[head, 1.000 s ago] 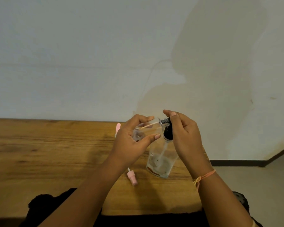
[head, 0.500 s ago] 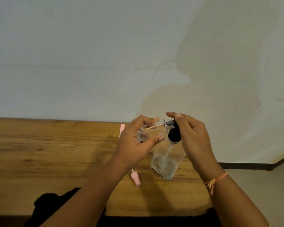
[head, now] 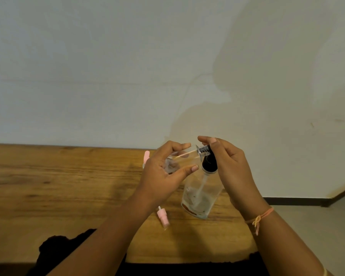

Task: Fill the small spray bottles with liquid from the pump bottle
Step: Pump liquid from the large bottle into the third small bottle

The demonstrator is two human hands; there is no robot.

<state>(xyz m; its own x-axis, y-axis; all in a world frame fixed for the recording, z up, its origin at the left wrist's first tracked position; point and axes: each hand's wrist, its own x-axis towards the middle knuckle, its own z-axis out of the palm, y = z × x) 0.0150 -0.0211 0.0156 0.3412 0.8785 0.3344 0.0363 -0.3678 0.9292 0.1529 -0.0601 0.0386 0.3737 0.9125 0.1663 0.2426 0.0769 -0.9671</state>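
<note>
Pink spray cap lies loose on worktop, pump bottle standing just beyond. L hand grips small spray bottle tilted, mouth at the pump head, which R hand curls over. Pose same as 1 s ago, so filling prob. ongoing.

Tabletop looks like matt grainy wood, pump bottle is clear glossy plastic with a shiny black pump head.

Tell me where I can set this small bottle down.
Free: the wide table stretch left of your left hand, wall to near edge. Crowded: by the pump bottle, pink spray head beside it, another pink piece behind that hand.
</note>
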